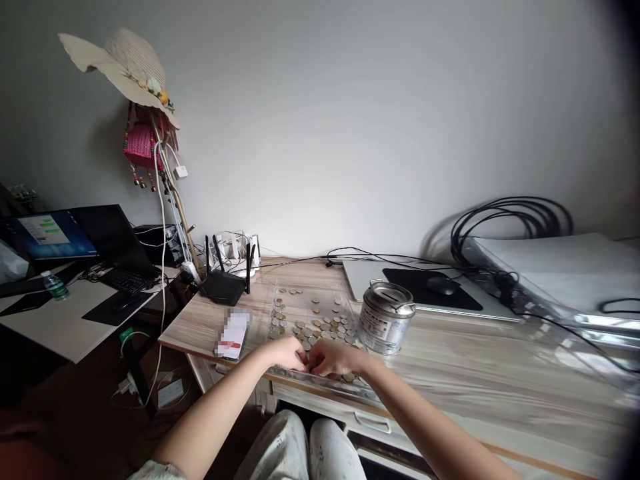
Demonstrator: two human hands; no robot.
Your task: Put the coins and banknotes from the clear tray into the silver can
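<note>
A clear plastic tray (306,298) lies on the wooden desk with several silver and gold-coloured coins (326,327) spread over its bottom. My left hand (287,353) and my right hand (334,358) are side by side over the tray's front part, among the coins. The fingers of both are curled down and closed, and their tips nearly meet. Whatever they pinch is too small or hidden to name. Just right of the tray stands a silver metal can (386,319) with a slot in its lid.
A phone (233,335) lies left of the tray, with a black router (223,285) behind it. Behind the can are a black mouse pad (417,288) and a mouse (443,285). Black cables (505,217) and plastic-wrapped panels (560,267) are at the right.
</note>
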